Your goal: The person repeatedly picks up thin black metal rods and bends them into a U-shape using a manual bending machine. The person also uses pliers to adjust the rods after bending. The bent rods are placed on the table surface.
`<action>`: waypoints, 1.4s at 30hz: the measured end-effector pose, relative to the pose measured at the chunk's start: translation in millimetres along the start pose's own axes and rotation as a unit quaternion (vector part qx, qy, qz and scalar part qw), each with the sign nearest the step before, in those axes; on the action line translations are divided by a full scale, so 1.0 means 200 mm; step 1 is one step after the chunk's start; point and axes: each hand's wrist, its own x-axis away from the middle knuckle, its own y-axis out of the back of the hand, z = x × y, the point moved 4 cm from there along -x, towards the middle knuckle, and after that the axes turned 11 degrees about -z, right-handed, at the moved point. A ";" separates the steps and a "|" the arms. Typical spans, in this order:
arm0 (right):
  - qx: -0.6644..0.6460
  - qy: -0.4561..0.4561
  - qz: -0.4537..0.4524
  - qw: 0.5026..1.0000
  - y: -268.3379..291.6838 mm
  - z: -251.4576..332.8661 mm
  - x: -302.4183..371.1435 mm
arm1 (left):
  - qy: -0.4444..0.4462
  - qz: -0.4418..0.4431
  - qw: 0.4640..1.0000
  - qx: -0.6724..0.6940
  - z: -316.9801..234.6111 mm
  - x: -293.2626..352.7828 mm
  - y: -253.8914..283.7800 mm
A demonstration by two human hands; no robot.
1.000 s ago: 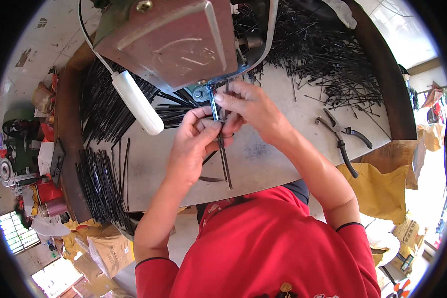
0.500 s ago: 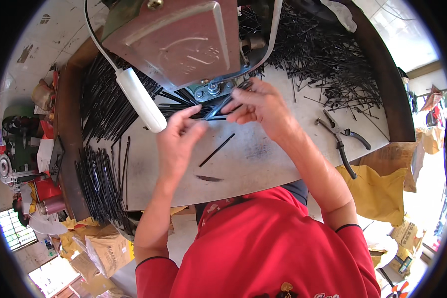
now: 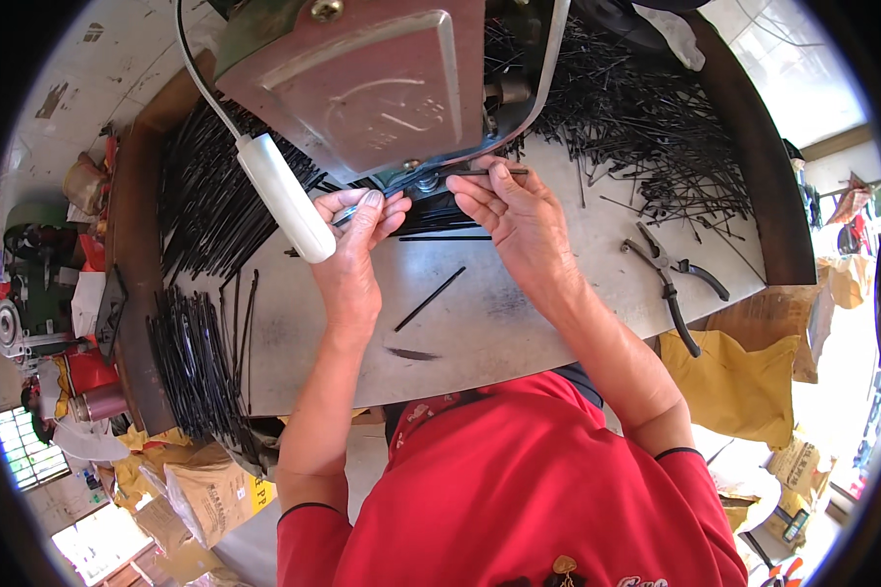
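Under the machine head [image 3: 362, 88], with its worn reddish-brown cover, both my hands are raised close to the bolted metal tool part [image 3: 427, 183]. My left hand [image 3: 354, 235] is closed, pinching a thin dark rod [image 3: 344, 213] that catches a bluish shine; its far end runs in under the machine. Between the thumb and fingers of my right hand [image 3: 521, 210] is another slim black rod [image 3: 465, 173], held level against the tool. Whether the two rods are one piece I cannot tell. A single short black rod [image 3: 431, 298] lies on the metal table [image 3: 519, 342] below my hands.
A white tube lamp [image 3: 284, 201] hangs beside my left hand. Black rods [image 3: 210, 191] are heaped at the left, with a neat bundle [image 3: 191, 362] nearer me. A tangled black pile [image 3: 646, 108] covers the back right. Pliers [image 3: 668, 274] lie open at the right.
My hands have moved apart from the middle. The left went up and left, its fingers closing on a rod; the right now holds its rod level at the tool.
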 end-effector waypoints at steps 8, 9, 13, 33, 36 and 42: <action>-0.023 0.007 -0.001 1.000 0.00 0.00 -0.02 | -0.002 -0.007 0.999 0.032 0.01 0.01 -0.04; -0.019 0.005 0.001 1.000 0.01 -0.01 -0.02 | 0.008 -0.009 0.999 0.030 0.02 0.00 -0.03; 0.014 0.017 -0.007 1.000 -0.02 -0.01 0.02 | 0.056 -0.012 0.998 0.032 0.05 -0.04 0.03; 0.018 0.034 -0.008 0.999 -0.03 0.01 0.01 | 0.090 -0.019 0.995 0.050 0.05 -0.03 0.01; 0.054 0.047 -0.016 0.997 -0.04 0.01 0.04 | 0.111 0.008 0.993 0.038 0.04 -0.07 0.03; 0.071 -0.029 0.019 0.997 0.00 0.10 -0.10 | 0.084 0.012 0.996 -0.040 -0.02 -0.10 0.00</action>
